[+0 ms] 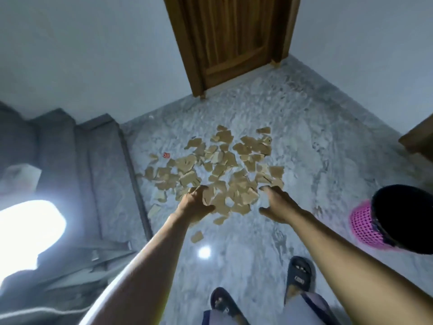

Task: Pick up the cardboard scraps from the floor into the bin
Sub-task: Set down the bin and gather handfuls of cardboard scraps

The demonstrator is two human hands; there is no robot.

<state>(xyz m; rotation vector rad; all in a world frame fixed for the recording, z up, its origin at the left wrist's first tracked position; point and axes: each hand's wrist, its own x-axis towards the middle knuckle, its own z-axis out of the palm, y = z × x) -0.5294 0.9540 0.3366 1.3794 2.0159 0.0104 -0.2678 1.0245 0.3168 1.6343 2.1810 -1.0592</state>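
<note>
Head view: left hand [195,202] grips tan torn cardboard scraps [230,159], right hand [278,205] spread wide. Barely begun, I reckon: nearly all litter the grey marbled floor [309,127]; pink mesh bin [363,226] waits at its right edge.

1. We're in a home here, a living room by the looks of it.
2. Wooden door [230,38] straight ahead, set in plain white walls [93,55].
3. Grey sofa [58,148] on the left, polished marbled floor [304,148] underfoot.
</note>
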